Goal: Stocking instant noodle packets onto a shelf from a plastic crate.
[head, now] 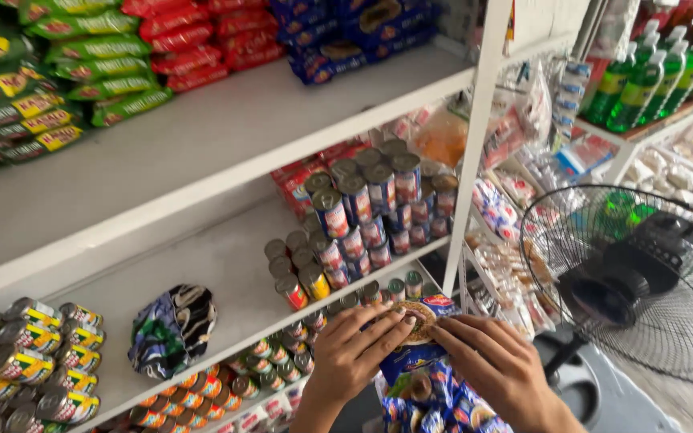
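A blue biscuit packet (420, 319) with a picture of a round biscuit lies on top of a pile of blue packets (435, 397), just below the front edge of the white shelf (226, 265). The left hand (354, 349) and the right hand (495, 361) both rest on it, fingers spread and flat, pressing more than gripping. The step in hand seems to be taking this packet from the pile. The next move calls for closing the fingers around its edges. Stacked cans (370, 204) stand near, on the shelf.

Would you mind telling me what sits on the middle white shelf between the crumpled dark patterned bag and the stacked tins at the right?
In the head view, only bare white shelf lies between the crumpled bag and the tins.
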